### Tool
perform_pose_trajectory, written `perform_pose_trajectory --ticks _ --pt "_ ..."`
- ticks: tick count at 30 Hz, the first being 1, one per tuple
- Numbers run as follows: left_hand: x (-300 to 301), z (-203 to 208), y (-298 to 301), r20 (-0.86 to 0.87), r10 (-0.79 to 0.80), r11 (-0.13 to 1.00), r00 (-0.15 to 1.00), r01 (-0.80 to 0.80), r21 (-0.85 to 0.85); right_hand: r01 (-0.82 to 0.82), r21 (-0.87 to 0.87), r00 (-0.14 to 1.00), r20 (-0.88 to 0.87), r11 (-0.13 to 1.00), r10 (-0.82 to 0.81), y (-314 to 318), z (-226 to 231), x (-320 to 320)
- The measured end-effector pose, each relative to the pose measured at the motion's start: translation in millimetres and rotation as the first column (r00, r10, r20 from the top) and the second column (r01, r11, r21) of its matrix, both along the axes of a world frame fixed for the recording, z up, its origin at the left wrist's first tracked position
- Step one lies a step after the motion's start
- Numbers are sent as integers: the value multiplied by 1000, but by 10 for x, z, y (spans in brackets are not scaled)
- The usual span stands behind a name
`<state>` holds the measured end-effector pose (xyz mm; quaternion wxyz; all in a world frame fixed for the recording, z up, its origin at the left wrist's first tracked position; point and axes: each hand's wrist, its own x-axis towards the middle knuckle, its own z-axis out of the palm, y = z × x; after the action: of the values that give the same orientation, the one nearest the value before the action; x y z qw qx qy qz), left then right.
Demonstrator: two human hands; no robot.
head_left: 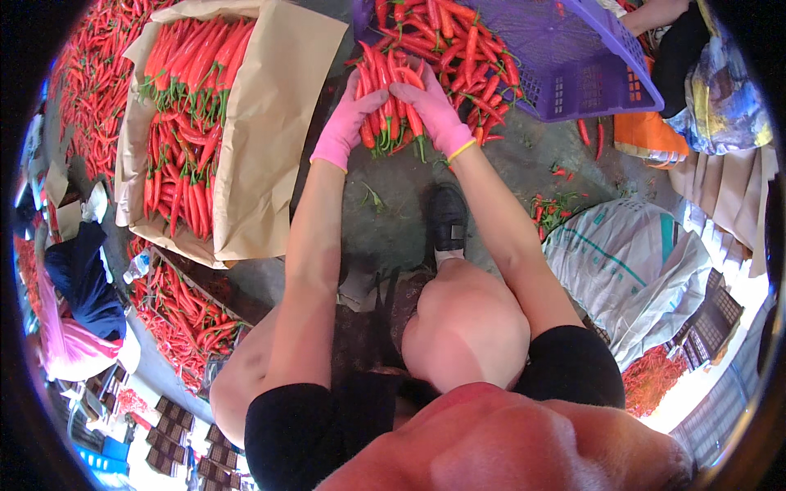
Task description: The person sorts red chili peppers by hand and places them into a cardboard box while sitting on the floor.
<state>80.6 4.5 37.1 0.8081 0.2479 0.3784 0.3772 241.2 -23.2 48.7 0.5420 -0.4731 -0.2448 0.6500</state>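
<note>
Pink gloves cover both hands, and the fingers of the left hand and the right hand close round a bunch of red chillies from either side, thumbs over the front, stems toward the wearer. Just beside the right fingers, a loose chilli pile lies at the purple crate. Left of the fingers stands a paper-lined box holding packed chillies, their upper rows lined up. Nearer the wearer than the fingers, a green sprig and a black shoe rest on the dark floor. Well apart from the fingers, to the right and nearer the wearer, lies a white sack; a broad chilli spread covers the ground far left, past the box. Beyond the crate, far right of the fingers, another person's arm shows.
</note>
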Motion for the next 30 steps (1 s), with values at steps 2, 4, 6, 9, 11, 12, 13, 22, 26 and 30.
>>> perform_pose_trajectory --ticks 2,4,6,9,11,12,13,22,26,30 --pt "-5 20 -61 56 112 993 992 -114 38 -18 52 982 186 998 8 12 41 -29" --pt "4 20 -156 73 192 980 979 -196 43 -13 66 991 131 998 5 22 28 -72" --pt "9 132 -174 64 249 965 966 -253 69 19 3 998 -63 1000 -18 3 162 -78" --pt "-155 305 -79 92 -63 996 994 69 -64 -76 -103 984 -167 992 58 -62 455 -38" --pt "-227 435 -104 115 -188 972 975 201 -118 -219 -175 975 -80 960 208 -67 635 35" --pt "-199 533 -133 130 -241 956 962 258 -142 -207 -216 964 119 954 236 -113 576 96" --pt "-172 637 -150 146 -293 935 945 315 -163 -236 -151 951 168 960 260 -102 443 197" --pt "-459 528 -1138 446 -339 596 829 555 -580 -387 -577 910 -115 719 398 -1012 911 -39" --pt "-402 193 -1578 536 -321 505 780 620 -600 -304 -730 941 -130 612 312 -1430 511 -24" --pt "-425 -120 -1891 463 -107 419 880 462 -782 -313 -778 950 -251 545 187 -1502 190 -105"
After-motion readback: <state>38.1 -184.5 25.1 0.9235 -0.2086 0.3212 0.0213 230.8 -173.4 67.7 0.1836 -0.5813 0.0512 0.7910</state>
